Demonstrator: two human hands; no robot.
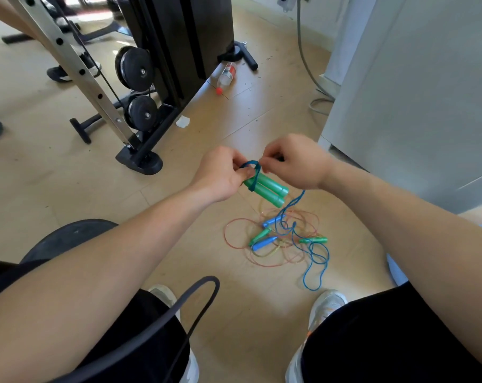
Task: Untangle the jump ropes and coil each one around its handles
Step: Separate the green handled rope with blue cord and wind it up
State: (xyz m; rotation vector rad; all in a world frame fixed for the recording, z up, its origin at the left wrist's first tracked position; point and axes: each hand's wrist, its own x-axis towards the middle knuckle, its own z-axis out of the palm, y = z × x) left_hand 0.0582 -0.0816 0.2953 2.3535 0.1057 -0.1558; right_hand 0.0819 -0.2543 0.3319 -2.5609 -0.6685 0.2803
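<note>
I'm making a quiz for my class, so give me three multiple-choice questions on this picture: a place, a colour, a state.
1. The plastic bottle lies: A beside the black machine; B between the shoes; C in the rope pile.
2. The handles in the left hand are: A blue; B green; C red.
3. The blue rope at those handles is: A looped round them; B cut through; C wholly on the floor.
Answers: A, at the machine's foot; B, both green; A, a loop crosses them, the right hand pinching it.
</note>
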